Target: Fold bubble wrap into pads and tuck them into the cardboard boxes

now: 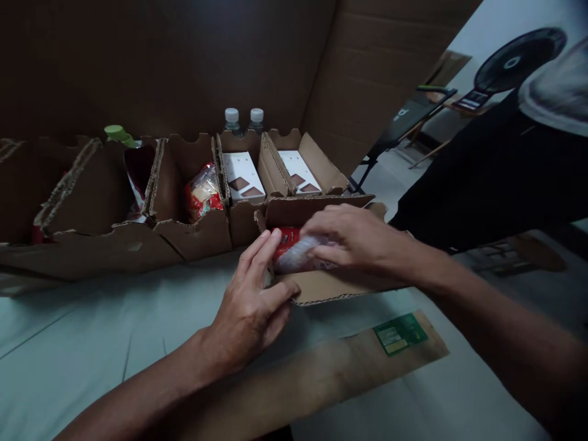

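An open cardboard box (316,211) lies in front of me on the pale green surface, its front flap folded outward. Inside it is a red pack (288,239), partly covered by clear bubble wrap (294,257). My left hand (252,300) grips the box's near left corner, thumb on the front flap and two fingers reaching over the left end. My right hand (351,239) reaches into the box from the right, its fingers and thumb closed on the bubble wrap. What lies beneath the right palm is hidden.
Behind the box runs a row of cardboard bins (197,229). They hold white boxes (243,174) and a red snack packet (202,196). Two capped bottles (232,116) stand behind. A long brown paper strip (340,370) lies nearest me. At right are another person (487,165) and a fan (512,61).
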A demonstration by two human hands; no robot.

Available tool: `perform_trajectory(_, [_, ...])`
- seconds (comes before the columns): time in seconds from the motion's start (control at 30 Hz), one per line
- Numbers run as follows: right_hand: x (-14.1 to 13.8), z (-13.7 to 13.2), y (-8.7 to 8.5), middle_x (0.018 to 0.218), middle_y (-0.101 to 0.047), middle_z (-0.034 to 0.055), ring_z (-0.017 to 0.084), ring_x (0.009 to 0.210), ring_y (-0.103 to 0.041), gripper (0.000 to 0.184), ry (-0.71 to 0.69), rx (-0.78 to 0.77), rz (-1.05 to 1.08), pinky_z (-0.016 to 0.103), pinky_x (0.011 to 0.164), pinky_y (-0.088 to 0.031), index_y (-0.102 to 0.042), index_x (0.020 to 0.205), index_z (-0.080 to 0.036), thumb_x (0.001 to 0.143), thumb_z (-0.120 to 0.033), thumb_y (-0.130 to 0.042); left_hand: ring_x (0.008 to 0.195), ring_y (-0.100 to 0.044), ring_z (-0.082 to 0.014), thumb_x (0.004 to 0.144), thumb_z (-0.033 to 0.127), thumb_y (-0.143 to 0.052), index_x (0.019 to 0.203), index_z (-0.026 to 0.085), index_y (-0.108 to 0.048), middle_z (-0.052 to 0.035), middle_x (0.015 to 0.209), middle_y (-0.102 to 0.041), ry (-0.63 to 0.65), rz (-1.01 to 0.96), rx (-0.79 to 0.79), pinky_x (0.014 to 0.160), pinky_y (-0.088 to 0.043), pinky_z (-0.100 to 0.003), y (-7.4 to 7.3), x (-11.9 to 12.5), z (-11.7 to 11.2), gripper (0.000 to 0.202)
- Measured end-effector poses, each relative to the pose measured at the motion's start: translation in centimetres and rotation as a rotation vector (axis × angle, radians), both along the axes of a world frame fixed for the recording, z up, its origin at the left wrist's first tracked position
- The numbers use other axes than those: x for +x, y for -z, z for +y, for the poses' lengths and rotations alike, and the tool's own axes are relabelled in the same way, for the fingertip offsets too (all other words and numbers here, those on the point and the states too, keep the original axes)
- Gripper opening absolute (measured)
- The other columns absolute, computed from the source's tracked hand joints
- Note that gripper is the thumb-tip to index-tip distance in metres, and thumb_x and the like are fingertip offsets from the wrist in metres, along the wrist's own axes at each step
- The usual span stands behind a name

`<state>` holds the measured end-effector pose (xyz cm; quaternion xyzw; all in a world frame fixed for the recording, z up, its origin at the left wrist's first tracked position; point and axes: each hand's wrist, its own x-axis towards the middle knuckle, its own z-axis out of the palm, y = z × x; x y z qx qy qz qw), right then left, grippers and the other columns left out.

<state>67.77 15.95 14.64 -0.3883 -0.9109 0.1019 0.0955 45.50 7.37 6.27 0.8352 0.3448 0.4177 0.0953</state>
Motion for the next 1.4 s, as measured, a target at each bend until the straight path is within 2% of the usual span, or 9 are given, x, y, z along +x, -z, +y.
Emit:
perform_trajectory(0.2, [-4.0, 1.5, 3.6, 0.055, -0.06, -0.0021, 0.012, 0.049, -0.045, 0.019, -0.046, -0.136, -0.338, 0.029, 0.056, -0.029, -0.067, 0.062, -0.02, 0.079, -0.011, -0.069, 0.152, -0.031, -0.0377, 0.083, 0.002, -0.061, 0.103, 0.02, -0.067, -0.01, 0.17, -0.023, -0.005, -0.019, 0.0, 0.116, -0.04, -0.059, 0.2, 0.0, 0.2, 0.027])
perform_trajectory(0.37, [-2.4, 1.3, 1.7, 0.072, -0.073, -0.0013, 0.016, 0.063, -0.062, 0.008, -0.033, -0.123, -0.191, 0.029, 0.065, -0.042, -0.078, 0.084, -0.023, 0.075, -0.022, -0.079, 0.153, -0.03, -0.0353, 0.088, 0.007, -0.062, 0.112, 0.023, -0.067, -0.0091, 0.169, -0.024, -0.038, -0.081, -0.027, 0.118, -0.038, -0.057, 0.6, 0.0, 0.2, 0.029])
perform_trajectory(0.53, [5.4, -4.7, 0.4, 0.103, -0.078, 0.0071, 0.026, 0.093, -0.072, 0.026, 0.509, 0.315, 0.373, 0.044, 0.078, -0.054, -0.078, 0.106, -0.028, 0.092, -0.045, -0.065, 0.158, -0.02, -0.0353, 0.093, 0.028, -0.067, 0.16, 0.033, -0.023, -0.0136, 0.173, -0.01, -0.136, -0.25, -0.192, 0.122, -0.032, -0.059, 2.5, -1.5, -1.6, 0.08])
perform_trajectory(0.6, [8.9, -6.8, 2.8, 0.111, -0.076, 0.0071, 0.03, 0.102, -0.071, 0.033, 0.764, 0.428, 0.645, 0.051, 0.088, -0.054, -0.073, 0.118, -0.033, 0.09, -0.051, -0.067, 0.159, -0.015, -0.0352, 0.096, 0.036, -0.064, 0.163, 0.033, -0.011, -0.0141, 0.173, -0.01, -0.13, -0.294, -0.33, 0.123, -0.029, -0.061, 3.8, -1.9, -2.1, 0.085])
perform_trajectory(0.73, [11.8, -6.4, 10.5, 0.123, -0.073, 0.0131, 0.037, 0.113, -0.068, 0.07, 0.695, -0.038, 0.927, 0.051, 0.089, -0.056, -0.07, 0.117, -0.029, 0.059, -0.064, -0.088, 0.16, -0.003, -0.0348, 0.098, 0.051, -0.056, 0.164, 0.028, 0.005, -0.0152, 0.174, 0.003, -0.003, -0.351, -0.609, 0.127, -0.016, -0.06, 6.0, -0.9, -1.1, 0.093])
perform_trajectory(0.83, [10.0, -4.8, 13.8, 0.109, -0.076, 0.0147, 0.035, 0.11, -0.07, 0.068, 0.652, -0.198, 0.971, 0.052, 0.098, -0.054, -0.072, 0.1, -0.022, 0.056, -0.072, -0.083, 0.16, 0.003, -0.0319, 0.099, 0.059, -0.048, 0.164, 0.023, 0.004, -0.014, 0.173, 0.007, 0.089, -0.404, -0.655, 0.129, -0.007, -0.056, 6.9, 0.7, 0.9, 0.091])
perform_trajectory(1.0, [6.0, -7.5, 13.3, 0.101, -0.078, 0.0137, 0.035, 0.105, -0.071, 0.058, 0.714, -0.151, 0.941, 0.054, 0.098, -0.053, -0.074, 0.096, -0.018, 0.066, -0.068, -0.078, 0.16, -0.001, -0.0328, 0.098, 0.063, -0.043, 0.163, 0.018, -0.012, -0.0155, 0.174, -0.003, 0.077, -0.443, -0.628, 0.129, -0.008, -0.056, 6.4, 0.2, -0.3, 0.085])
perform_trajectory(1.23, [-4.3, -14.5, 12.4, 0.099, -0.078, 0.0108, 0.032, 0.1, -0.071, 0.042, 0.573, -0.17, 0.813, 0.047, 0.091, -0.056, -0.074, 0.096, -0.02, 0.078, -0.059, -0.072, 0.154, -0.031, -0.0331, 0.099, 0.059, -0.046, 0.157, 0.019, -0.034, -0.0148, 0.157, -0.046, -0.251, -0.542, -0.789, 0.128, -0.022, -0.052, 6.6, -9.9, -13.4, 0.072])
perform_trajectory(1.4, [-10.5, -12.1, 8.6, 0.093, -0.076, 0.0087, 0.029, 0.092, -0.069, 0.042, 0.428, -0.156, 0.846, 0.042, 0.084, -0.057, -0.072, 0.09, -0.02, 0.078, -0.06, -0.073, 0.154, -0.03, -0.0322, 0.092, 0.071, -0.053, 0.15, 0.022, -0.045, -0.0111, 0.154, -0.051, -0.465, -0.666, -0.585, 0.129, -0.02, -0.048, 3.2, -14.7, -12.2, 0.077])
